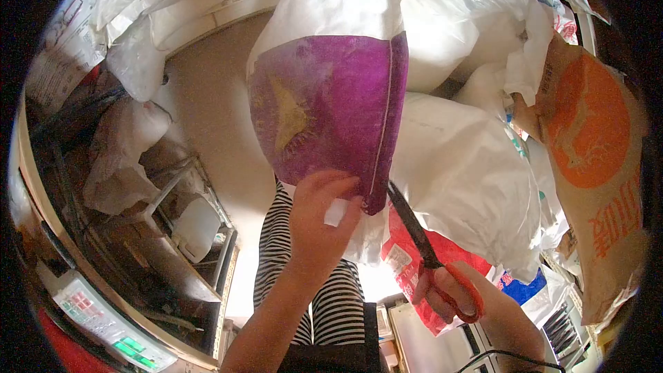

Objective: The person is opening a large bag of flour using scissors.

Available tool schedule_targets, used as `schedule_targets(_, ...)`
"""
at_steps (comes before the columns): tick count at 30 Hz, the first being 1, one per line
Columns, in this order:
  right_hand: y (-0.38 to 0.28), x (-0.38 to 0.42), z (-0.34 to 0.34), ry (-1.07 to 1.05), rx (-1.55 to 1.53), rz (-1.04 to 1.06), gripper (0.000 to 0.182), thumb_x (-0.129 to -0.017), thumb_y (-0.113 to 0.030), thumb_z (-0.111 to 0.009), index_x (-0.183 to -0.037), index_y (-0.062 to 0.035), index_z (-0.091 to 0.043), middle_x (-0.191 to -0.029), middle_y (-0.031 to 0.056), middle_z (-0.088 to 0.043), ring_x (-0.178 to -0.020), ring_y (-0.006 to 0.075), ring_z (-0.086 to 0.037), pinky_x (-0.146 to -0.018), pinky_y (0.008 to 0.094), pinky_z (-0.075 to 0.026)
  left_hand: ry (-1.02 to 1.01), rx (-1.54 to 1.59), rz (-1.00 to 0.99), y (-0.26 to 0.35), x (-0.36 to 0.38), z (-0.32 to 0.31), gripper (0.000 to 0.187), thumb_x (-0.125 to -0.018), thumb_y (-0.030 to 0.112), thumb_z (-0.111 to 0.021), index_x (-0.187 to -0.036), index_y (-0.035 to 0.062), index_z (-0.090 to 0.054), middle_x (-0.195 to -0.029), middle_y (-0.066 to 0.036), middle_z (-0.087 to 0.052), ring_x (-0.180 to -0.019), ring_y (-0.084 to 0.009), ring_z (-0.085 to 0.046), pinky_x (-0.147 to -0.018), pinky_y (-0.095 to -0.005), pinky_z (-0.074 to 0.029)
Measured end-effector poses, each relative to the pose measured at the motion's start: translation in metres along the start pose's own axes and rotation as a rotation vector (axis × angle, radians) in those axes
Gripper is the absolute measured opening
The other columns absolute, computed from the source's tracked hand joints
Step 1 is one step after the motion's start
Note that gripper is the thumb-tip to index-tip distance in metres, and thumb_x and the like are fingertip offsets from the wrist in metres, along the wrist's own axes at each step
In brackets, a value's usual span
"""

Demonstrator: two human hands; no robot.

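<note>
A white woven sack with a purple panel (331, 103) and a yellow print hangs in front of me, a stitched seam running down its right edge. My left hand (321, 214) pinches the sack's lower right corner between thumb and fingers. In my right hand (442, 297) is a pair of scissors (418, 231) with dark blades and orange-red handles. The blades point up and left, their tips right beside the seamed edge near that corner.
Large white sacks (463, 173) are piled behind and to the right. A brown paper sack (587, 235) with an orange print stands at far right. Beneath the scissors lies a red package (400, 255). A shelf holding a white plastic jug (197, 228) is at left.
</note>
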State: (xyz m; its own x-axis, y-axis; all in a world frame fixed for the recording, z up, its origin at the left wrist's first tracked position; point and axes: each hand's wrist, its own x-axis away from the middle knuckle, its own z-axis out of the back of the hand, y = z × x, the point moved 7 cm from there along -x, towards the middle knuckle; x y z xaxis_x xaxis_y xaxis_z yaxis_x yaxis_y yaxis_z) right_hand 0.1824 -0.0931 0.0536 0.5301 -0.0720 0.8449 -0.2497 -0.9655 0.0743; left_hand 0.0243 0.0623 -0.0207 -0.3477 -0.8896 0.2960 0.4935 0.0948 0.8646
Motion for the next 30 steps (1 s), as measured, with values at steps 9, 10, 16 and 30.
schedule_targets(9, -0.073, -0.060, 0.017, 0.908, 0.224, 0.800, 0.043, -0.075, -0.025, -0.079, -0.095, 0.0004, -0.051, -0.081, 0.0028, -0.058, -0.071, 0.0132, -0.054, -0.065, 0.0287, -0.046, 0.076, -0.047, -0.035, 0.011, -0.001, -0.004, 0.027, -0.067, 0.001, -0.076, -0.092, 0.0064, -0.067, -0.098, -0.010, -0.061, -0.091, -0.0228, -0.060, -0.082, -0.0337, -0.049)
schedule_targets(10, -0.080, -0.070, 0.016, 0.868, 0.254, 0.697, 0.040, -0.074, -0.020, -0.080, -0.088, -0.0028, -0.047, -0.080, 0.0021, -0.054, -0.069, 0.0114, -0.052, -0.062, 0.0264, -0.045, 0.071, -0.068, -0.059, 0.014, 0.000, -0.003, 0.027, -0.066, 0.001, -0.077, -0.091, 0.0065, -0.067, -0.098, -0.010, -0.061, -0.091, -0.0231, -0.060, -0.082, -0.0342, -0.049)
schedule_targets(16, -0.078, -0.081, 0.007, 0.752, -0.205, 0.889, 0.035, -0.077, -0.002, -0.072, -0.079, -0.0109, -0.038, -0.072, 0.0002, -0.051, -0.064, 0.0088, -0.052, -0.055, 0.0225, -0.042, 0.082, -0.115, -0.124, 0.023, 0.001, 0.002, 0.024, -0.066, 0.001, -0.077, -0.087, 0.0074, -0.069, -0.093, -0.009, -0.062, -0.090, -0.0237, -0.059, -0.081, -0.0344, -0.048)
schedule_targets(30, -0.076, -0.049, 0.000, 0.704, -0.346, 0.913, 0.024, -0.083, 0.004, -0.062, -0.081, -0.0095, -0.042, -0.077, -0.0001, -0.049, -0.063, 0.0083, -0.049, -0.055, 0.0197, -0.040, 0.125, 0.264, 0.102, 0.006, 0.001, -0.001, 0.014, -0.071, -0.006, -0.066, -0.081, 0.0007, -0.060, -0.092, -0.010, -0.058, -0.087, -0.0197, -0.059, -0.076, -0.0291, -0.050)
